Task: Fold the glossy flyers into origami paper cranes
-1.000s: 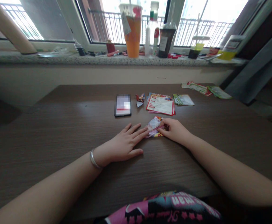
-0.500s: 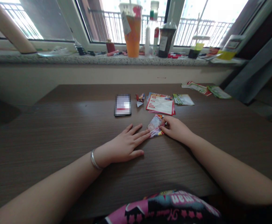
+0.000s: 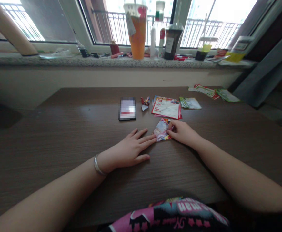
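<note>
1. The right hand (image 3: pixel 182 133) pinches the folded printed paper (image 3: pixel 161 130) at its 3 o'clock edge, apparently to keep the fold in place.
2. The left hand (image 3: pixel 128 149) lies spread on the worktop (image 3: pixel 58 135), its fingertips at the paper's 9 o'clock edge, seemingly steadying it.
3. Red-bordered leaflets (image 3: pixel 166 108) lie at the paper's 12 o'clock.

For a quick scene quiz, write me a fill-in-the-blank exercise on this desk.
1. The left hand lies flat on the wooden table, with a metal bangle on its ____.
2. The fingers of the right hand are on a folded printed paper, which lies ____ the two hands.
3. The tall cup on the window sill holds ____ liquid.

Missing words: wrist; between; orange.
</note>
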`<action>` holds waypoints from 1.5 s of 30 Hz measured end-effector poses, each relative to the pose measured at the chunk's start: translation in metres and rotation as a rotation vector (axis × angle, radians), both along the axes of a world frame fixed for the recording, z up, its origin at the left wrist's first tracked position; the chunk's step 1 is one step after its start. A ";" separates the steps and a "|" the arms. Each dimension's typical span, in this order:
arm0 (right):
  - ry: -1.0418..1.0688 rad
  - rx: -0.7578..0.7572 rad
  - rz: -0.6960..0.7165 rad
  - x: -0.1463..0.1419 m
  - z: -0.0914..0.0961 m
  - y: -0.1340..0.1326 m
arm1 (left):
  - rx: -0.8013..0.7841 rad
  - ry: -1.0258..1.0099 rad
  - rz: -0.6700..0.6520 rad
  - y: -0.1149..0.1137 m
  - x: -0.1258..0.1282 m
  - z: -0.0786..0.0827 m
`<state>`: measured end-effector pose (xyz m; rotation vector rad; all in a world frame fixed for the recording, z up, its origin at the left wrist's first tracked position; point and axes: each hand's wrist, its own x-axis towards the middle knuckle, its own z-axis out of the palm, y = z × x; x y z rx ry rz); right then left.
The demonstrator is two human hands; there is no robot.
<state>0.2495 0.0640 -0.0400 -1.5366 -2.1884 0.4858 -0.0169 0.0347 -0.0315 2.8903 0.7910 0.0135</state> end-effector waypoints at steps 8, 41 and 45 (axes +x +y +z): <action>-0.030 0.002 0.004 0.006 -0.002 0.003 | -0.014 -0.069 -0.020 0.002 -0.001 0.001; -0.198 0.259 0.309 -0.016 0.003 -0.010 | 0.022 -0.178 -0.101 0.007 0.001 0.002; -0.168 0.217 0.289 -0.016 0.002 -0.009 | 0.055 -0.219 -0.097 0.005 0.002 0.003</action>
